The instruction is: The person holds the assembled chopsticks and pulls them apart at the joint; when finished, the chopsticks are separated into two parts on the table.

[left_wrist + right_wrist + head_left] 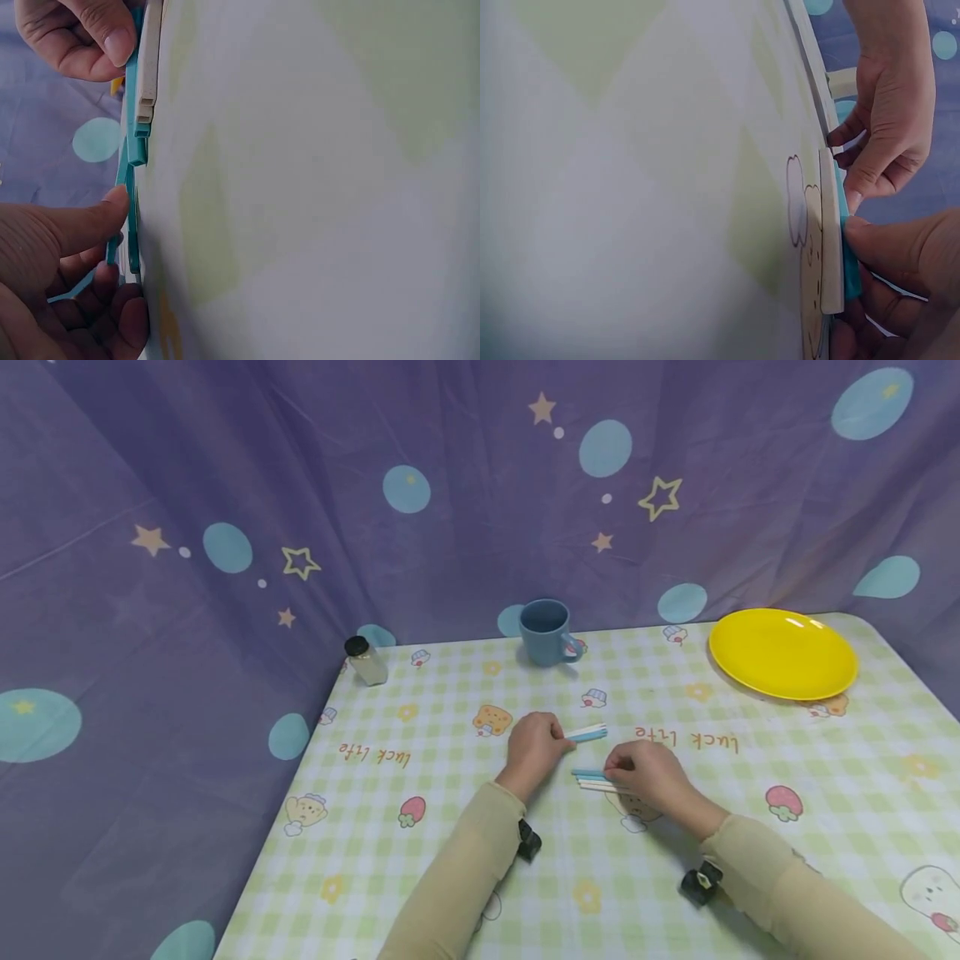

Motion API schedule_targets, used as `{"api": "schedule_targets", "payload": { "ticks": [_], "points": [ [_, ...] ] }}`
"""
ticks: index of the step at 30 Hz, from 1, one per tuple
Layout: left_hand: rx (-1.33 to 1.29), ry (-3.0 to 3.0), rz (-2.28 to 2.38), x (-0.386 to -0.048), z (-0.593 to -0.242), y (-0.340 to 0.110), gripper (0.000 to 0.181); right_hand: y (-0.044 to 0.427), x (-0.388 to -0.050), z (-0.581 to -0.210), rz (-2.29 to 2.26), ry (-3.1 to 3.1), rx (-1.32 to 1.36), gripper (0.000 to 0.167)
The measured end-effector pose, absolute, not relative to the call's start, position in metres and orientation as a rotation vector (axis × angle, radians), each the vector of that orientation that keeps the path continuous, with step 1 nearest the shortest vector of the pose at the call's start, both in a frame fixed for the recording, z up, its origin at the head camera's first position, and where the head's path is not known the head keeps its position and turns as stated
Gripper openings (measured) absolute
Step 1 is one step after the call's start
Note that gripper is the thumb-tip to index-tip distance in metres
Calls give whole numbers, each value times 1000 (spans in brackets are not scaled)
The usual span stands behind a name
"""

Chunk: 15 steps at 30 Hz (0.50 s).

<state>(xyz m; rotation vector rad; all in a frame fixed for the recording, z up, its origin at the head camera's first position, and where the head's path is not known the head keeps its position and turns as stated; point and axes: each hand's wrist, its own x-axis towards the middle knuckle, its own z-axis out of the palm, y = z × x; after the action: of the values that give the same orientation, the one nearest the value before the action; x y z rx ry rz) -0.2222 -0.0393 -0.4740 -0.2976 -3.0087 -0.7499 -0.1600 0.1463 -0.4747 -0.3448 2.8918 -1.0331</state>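
Observation:
Two small groups of narrow plastic strips, blue and white, lie at mid-table. My left hand [536, 747] pinches a blue strip [587, 737] of the far group, beside a white one [587, 729]. In the left wrist view, thumb and fingertips meet on that blue strip [133, 240]. At the nearer group, my right hand [652, 774] pinches a blue strip [587, 772] between thumb and fingers. White strips [596, 786] lie alongside it; in the right wrist view a white strip [831, 240] lies against the blue one [850, 262]. Strip ends under both hands are hidden.
A blue mug [542, 639] stands at the table's back edge. To its left is a small jar [366, 662] with a black lid, and a yellow plate [783, 653] lies at the back right. Behind the checked tablecloth [420, 868] hangs a purple curtain [465, 552].

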Motion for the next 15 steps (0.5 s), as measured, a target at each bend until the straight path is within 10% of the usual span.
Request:
{"api": "schedule_targets", "payload": {
  "ticks": [15],
  "points": [
    [-218,-3085,-653,-223,-473,-35,35,151,-162,-477,-1065,2836,-382,11]
  ]
}}
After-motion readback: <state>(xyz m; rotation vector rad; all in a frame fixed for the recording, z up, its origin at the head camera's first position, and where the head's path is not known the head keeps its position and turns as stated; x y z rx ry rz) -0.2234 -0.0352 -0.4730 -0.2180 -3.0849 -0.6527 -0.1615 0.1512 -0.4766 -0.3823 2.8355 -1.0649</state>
